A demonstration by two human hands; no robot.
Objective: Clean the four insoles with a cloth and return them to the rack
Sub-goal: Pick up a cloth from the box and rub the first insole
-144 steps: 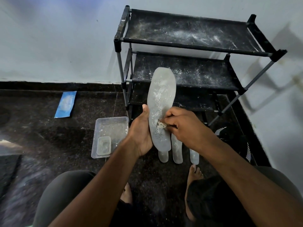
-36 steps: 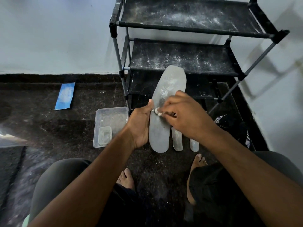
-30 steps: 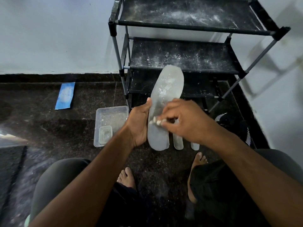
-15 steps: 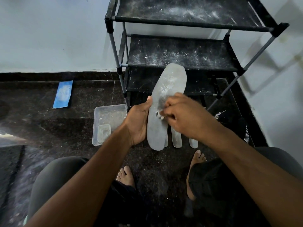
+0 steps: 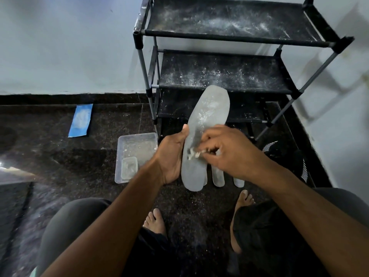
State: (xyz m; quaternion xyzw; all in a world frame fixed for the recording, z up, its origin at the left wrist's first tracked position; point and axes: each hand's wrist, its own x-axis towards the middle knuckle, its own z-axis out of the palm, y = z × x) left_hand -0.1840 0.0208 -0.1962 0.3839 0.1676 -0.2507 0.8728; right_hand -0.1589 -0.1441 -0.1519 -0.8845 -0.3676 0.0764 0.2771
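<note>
My left hand grips a pale grey insole by its left edge and holds it upright in front of the black shoe rack. White dust marks the insole's upper half. My right hand pinches a small whitish cloth against the insole's middle. Below the held insole, the heel ends of other insoles lie on the dark floor, mostly hidden by my right hand and the held insole.
A clear plastic tray with a smaller tub inside sits on the floor left of the rack. A blue strip lies near the wall. A dark striped item lies right of the rack. My knees and bare feet fill the foreground.
My right hand has rubbed the cloth up and down the middle of the insole, ending slightly lower than half a second ago. My left hand has kept its grip.
</note>
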